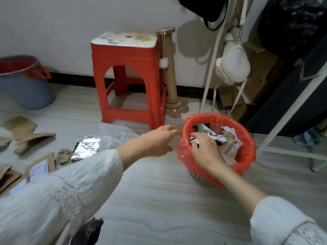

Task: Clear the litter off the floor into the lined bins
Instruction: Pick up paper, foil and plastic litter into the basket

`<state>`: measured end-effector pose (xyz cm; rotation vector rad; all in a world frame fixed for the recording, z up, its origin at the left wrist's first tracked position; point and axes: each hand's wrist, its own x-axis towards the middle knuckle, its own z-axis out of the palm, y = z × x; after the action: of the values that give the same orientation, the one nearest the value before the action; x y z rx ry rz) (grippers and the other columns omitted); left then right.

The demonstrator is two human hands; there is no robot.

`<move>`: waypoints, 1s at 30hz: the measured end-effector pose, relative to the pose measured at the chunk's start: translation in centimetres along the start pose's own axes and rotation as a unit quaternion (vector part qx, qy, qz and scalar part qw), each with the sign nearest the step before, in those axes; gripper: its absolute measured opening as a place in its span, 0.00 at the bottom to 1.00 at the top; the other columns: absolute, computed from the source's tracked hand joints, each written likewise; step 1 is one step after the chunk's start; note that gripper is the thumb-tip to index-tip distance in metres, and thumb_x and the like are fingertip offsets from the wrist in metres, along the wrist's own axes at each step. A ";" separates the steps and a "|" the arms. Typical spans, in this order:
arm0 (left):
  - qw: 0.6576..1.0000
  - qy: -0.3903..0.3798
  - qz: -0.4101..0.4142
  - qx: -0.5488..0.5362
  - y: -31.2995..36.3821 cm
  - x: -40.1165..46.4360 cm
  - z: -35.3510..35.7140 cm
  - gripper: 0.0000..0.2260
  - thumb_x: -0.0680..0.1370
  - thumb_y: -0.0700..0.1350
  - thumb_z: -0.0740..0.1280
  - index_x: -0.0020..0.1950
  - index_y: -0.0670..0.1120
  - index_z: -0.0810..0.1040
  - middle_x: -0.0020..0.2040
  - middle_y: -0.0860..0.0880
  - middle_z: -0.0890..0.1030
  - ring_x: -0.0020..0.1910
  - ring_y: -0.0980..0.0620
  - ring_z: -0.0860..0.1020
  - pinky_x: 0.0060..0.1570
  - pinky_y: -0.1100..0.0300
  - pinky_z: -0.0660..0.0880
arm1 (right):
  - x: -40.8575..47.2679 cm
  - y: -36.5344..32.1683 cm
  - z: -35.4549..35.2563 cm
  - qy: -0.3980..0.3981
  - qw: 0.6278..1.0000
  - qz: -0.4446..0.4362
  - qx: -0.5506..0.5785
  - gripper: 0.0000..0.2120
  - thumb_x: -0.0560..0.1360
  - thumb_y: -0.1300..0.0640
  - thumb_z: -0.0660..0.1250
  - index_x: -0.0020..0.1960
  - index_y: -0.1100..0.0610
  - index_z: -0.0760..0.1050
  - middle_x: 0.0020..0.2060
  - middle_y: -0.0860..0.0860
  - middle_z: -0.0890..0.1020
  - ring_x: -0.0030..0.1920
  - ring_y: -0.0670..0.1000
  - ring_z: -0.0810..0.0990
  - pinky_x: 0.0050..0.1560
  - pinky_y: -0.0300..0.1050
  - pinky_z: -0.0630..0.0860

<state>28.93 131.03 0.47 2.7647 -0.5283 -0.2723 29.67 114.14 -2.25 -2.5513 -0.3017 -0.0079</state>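
A small bin with a red liner (246, 138) stands on the floor at the right, filled with crumpled paper and wrappers (228, 138). My right hand (205, 149) lies palm down on that litter inside the rim, fingers bent over the paper. My left hand (159, 140) reaches to the bin's left side, holding nothing, with its fingertips at the liner's edge. A second bin (24, 89), blue with a red liner, stands at the far left by the wall. On the floor to the left lie a foil sheet (85, 147), clear plastic (115, 133), torn cardboard (26, 137) and crumpled brown paper (63, 156).
A red plastic stool (129, 76) stands against the wall behind the litter, with a cardboard scratching post (170, 71) beside it. A white rack leg (286, 121) and dark fabric stand right of the small bin. Something black (88, 230) lies by my left sleeve.
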 end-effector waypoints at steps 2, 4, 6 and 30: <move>0.999 -0.005 -0.034 -0.014 -2.1 -4.2 -1.1 0.26 0.77 0.41 0.66 0.73 0.47 0.62 0.73 0.46 0.63 0.71 0.48 0.64 0.65 0.63 0.60 | -1.4 -3.5 1.8 -0.040 0.999 -0.033 0.008 0.16 0.79 0.59 0.57 0.65 0.58 0.72 0.62 0.55 0.76 0.64 0.56 0.71 0.64 0.46 0.65; 0.996 0.012 -0.070 -0.047 -4.2 -8.2 -1.6 0.24 0.77 0.43 0.66 0.72 0.49 0.65 0.71 0.48 0.66 0.68 0.49 0.67 0.64 0.64 0.62 | -2.5 -6.5 4.1 -0.076 0.995 -0.060 0.018 0.17 0.78 0.57 0.58 0.66 0.56 0.71 0.63 0.55 0.75 0.64 0.56 0.72 0.64 0.48 0.67; 0.991 0.037 -0.108 -0.076 -6.8 -12.6 -1.2 0.22 0.77 0.43 0.66 0.70 0.50 0.67 0.68 0.48 0.69 0.66 0.49 0.69 0.65 0.59 0.64 | -3.8 -9.6 7.0 -0.120 0.989 -0.082 0.023 0.17 0.78 0.56 0.59 0.66 0.54 0.70 0.63 0.54 0.75 0.62 0.56 0.73 0.62 0.50 0.70; 0.933 -0.172 -0.316 -0.011 -26.7 -32.0 27.0 0.36 0.78 0.40 0.60 0.75 0.61 0.40 0.77 0.46 0.38 0.76 0.40 0.41 0.72 0.46 0.51 | -10.8 -12.6 40.6 -0.427 0.813 -0.276 -0.284 0.50 0.65 0.37 0.71 0.75 0.58 0.49 0.75 0.60 0.47 0.75 0.63 0.46 0.71 0.60 0.56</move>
<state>1.91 159.78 -29.66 2.7922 0.3172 -0.9069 14.02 143.95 -30.33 -2.7496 -1.5825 0.9831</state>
